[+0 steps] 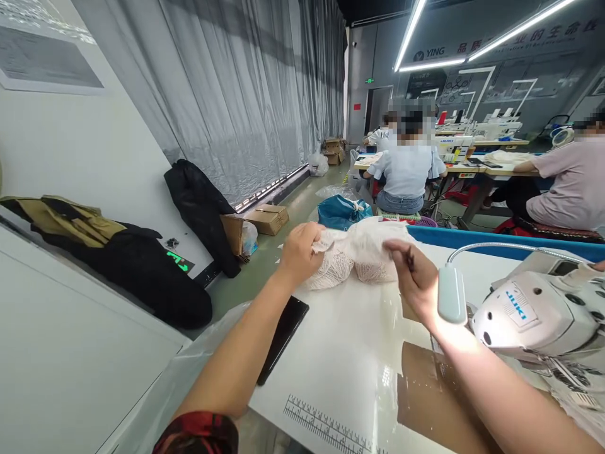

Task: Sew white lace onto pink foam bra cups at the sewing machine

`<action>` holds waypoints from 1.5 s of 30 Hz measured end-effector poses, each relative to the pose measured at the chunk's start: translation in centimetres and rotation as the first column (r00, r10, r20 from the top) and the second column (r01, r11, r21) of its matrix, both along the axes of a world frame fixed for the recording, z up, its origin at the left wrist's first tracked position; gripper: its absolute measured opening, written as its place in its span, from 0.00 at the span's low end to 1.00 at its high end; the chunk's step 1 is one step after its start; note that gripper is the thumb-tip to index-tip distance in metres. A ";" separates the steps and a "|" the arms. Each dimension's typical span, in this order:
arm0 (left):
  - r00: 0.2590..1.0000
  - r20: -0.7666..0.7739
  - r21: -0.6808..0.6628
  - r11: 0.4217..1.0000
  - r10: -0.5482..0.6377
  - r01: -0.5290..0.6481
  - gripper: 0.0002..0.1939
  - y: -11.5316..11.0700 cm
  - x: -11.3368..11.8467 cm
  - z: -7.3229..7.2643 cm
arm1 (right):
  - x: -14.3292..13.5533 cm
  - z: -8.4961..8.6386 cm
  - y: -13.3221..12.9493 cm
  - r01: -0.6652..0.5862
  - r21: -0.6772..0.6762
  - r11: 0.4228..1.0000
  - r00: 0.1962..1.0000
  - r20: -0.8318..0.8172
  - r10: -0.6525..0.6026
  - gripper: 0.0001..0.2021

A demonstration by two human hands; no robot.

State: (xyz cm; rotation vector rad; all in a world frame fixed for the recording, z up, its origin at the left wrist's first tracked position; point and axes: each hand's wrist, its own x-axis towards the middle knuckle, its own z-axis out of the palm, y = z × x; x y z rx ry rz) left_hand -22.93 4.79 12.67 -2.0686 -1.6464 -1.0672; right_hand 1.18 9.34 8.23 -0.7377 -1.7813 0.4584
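Lace [331, 271], pale and bunched into two rounded, cup-like forms, sits at the far end of my white worktable [340, 353], with a thin white cloth [371, 239] stretched over and above it. Whether the two are joined, I cannot tell. My left hand [302, 252] is closed on the cloth's left end, thumb and fingers pinched narrow. My right hand [416, 277] has its thumb and forefinger brought together at the opposite edge, the other fingers curled loosely; it looks like a light pinch.

Handling cloth this thin well, as I judge it, means even, gentle tension from both sides: enough to flatten the folds between my fingers, not so much that the openwork pulls out of shape. I would grip close to the edge, with the fingertips only, and let the rounded parts rest on the tabletop so their weight doesn't drag.

The phone [283, 340] lies beside my left forearm, with the printed ruler [326, 429] nearer me. At my right wrist, the lamp head [451, 295] sits beside the JUKI sewing machine [520, 315]; loose threads or lace could snag there, so I'd want the cloth held well to its left.
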 end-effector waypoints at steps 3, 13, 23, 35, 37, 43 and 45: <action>0.995 -0.055 -0.266 0.962 -0.084 0.066 0.03 -1.8 1.1 -0.6 | 1.7 -2.1 -2.2 -0.008 -0.290 0.957 0.987 0.150 0.054 0.16; 0.927 -0.193 -0.740 0.668 -0.322 0.078 0.08 -2.0 1.7 -2.7 | 1.5 -4.6 5.7 0.266 -0.305 0.915 0.930 0.330 -0.160 0.22; 0.938 -0.152 -0.769 0.633 -0.312 0.086 0.07 -4.2 0.7 -1.5 | -0.6 -4.7 4.1 0.147 -0.274 0.951 0.982 0.156 -0.107 0.12; 0.952 -0.105 -0.731 0.671 -0.288 0.122 0.18 -4.1 -0.6 -0.7 | -6.1 1.6 12.6 0.427 -0.118 0.896 0.896 0.187 -0.402 0.14; 0.950 -0.117 -0.734 0.670 -0.288 0.113 0.16 -4.1 -0.6 -0.7 | -6.4 1.5 13.8 0.431 -0.136 0.892 0.889 0.233 -0.394 0.14; 0.943 -0.169 -0.724 0.685 -0.285 0.077 0.12 -4.0 -0.8 -1.1 | -2.7 -1.1 10.7 0.420 -0.134 0.898 0.864 0.363 -0.350 0.19; 0.940 -0.183 -0.721 0.689 -0.287 0.070 0.10 -3.9 -1.0 -1.4 | -0.5 -2.4 8.2 0.363 -0.189 0.913 0.859 0.448 -0.249 0.17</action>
